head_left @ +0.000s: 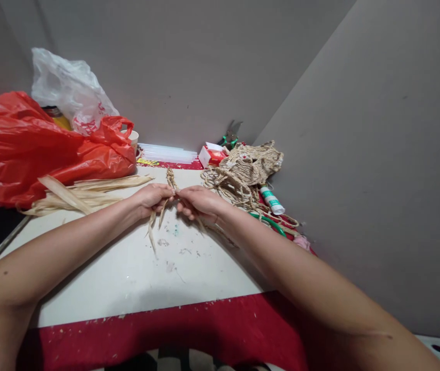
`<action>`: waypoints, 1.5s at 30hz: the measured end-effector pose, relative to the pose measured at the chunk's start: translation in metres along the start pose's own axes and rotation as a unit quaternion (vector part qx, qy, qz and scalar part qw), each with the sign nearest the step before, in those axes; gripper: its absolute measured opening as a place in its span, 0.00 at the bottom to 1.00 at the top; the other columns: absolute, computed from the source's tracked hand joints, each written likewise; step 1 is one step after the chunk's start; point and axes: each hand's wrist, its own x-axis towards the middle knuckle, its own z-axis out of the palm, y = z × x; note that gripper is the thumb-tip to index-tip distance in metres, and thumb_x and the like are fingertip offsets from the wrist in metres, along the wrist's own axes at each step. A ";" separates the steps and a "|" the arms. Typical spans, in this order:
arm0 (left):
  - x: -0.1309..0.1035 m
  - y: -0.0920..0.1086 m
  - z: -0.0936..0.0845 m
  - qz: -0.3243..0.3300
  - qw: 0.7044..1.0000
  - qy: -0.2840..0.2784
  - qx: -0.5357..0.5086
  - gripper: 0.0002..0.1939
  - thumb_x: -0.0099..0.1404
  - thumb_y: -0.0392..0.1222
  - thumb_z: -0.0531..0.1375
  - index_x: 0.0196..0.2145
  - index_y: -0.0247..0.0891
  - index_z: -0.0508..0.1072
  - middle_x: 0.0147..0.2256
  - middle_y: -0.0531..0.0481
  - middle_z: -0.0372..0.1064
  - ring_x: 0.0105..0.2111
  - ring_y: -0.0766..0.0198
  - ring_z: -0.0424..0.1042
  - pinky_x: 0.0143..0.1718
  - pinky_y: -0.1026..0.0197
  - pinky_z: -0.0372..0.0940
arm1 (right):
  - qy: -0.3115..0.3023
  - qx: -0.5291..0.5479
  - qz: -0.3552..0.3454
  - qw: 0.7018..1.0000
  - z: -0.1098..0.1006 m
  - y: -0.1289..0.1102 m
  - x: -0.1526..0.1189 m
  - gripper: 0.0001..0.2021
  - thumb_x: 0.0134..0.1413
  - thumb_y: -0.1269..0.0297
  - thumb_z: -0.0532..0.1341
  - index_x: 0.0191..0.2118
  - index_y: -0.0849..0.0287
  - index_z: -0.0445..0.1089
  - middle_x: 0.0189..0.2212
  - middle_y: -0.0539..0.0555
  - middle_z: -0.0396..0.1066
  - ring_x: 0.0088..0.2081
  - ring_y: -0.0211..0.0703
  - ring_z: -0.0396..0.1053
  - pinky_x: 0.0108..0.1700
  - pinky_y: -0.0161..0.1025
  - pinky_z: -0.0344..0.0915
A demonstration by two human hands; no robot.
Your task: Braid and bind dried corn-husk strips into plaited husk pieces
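Observation:
A narrow braided cord (pixel 170 178) of dry, straw-coloured husk runs away from my fingers toward the back of the white board. My left hand (pixel 153 198) pinches the near end of this braid, and loose husk strips (pixel 151 232) hang below it onto the board. Close against it, my right hand (pixel 197 202) is closed on the same braid end, thumb and forefinger meeting the left fingertips. Its other fingers are curled, and a strip end shows beneath them. Exactly how the strands cross between the fingertips is hidden.
Flat husk strips (pixel 84 193) lie left, before a red plastic bag (pixel 49 154) and a clear bag (pixel 68 85). At right are coiled braided rope (pixel 253 165), a small red-and-white box (pixel 211 154), green-handled pruners (pixel 230 138) and a white-green roll (pixel 272 200). Grey walls stand behind and right.

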 end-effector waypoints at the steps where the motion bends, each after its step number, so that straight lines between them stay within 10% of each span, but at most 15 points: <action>1: 0.000 0.000 0.000 0.001 1.000 0.001 0.010 0.06 0.56 0.31 0.58 0.22 0.33 0.65 0.15 0.56 0.59 0.09 0.80 0.44 0.11 0.71 0.36 | -0.019 0.017 0.021 0.999 0.000 0.000 0.002 0.12 0.60 0.61 0.53 0.29 0.62 0.64 0.13 0.44 0.54 0.13 0.28 0.47 0.15 0.27 0.45; 11: -0.003 0.004 -0.004 0.093 0.988 -0.001 0.121 0.05 0.52 0.32 0.62 0.22 0.32 0.69 0.16 0.55 0.64 0.12 0.78 0.50 0.14 0.69 0.40 | -0.182 0.175 0.112 0.961 -0.016 0.011 0.016 0.15 0.62 0.65 0.48 0.23 0.60 0.53 0.13 0.40 0.42 0.13 0.26 0.36 0.12 0.24 0.35; 24: -0.011 0.015 0.000 0.009 0.979 0.002 0.203 0.05 0.53 0.32 0.58 0.20 0.33 0.70 0.12 0.57 0.52 0.10 0.77 0.45 0.13 0.68 0.38 | -0.003 0.170 0.099 0.980 0.009 0.012 0.009 0.10 0.57 0.73 0.50 0.26 0.64 0.62 0.10 0.39 0.43 0.11 0.25 0.36 0.12 0.25 0.35; 38: -0.027 0.000 0.023 0.064 0.961 0.010 0.268 0.09 0.51 0.29 0.57 0.29 0.38 0.61 0.15 0.54 0.65 0.13 0.65 0.65 0.15 0.67 0.55 | 0.001 0.223 0.108 0.969 0.017 0.015 0.011 0.14 0.52 0.76 0.52 0.20 0.59 0.49 0.08 0.39 0.43 0.11 0.25 0.35 0.11 0.24 0.35; 45: -0.014 0.014 0.001 0.060 0.956 0.018 0.288 0.07 0.56 0.39 0.58 0.23 0.34 0.69 0.18 0.51 0.67 0.15 0.70 0.63 0.18 0.68 0.56 | -0.068 0.261 0.104 0.957 0.000 0.019 0.011 0.09 0.53 0.75 0.51 0.23 0.62 0.57 0.11 0.39 0.42 0.13 0.26 0.34 0.11 0.23 0.36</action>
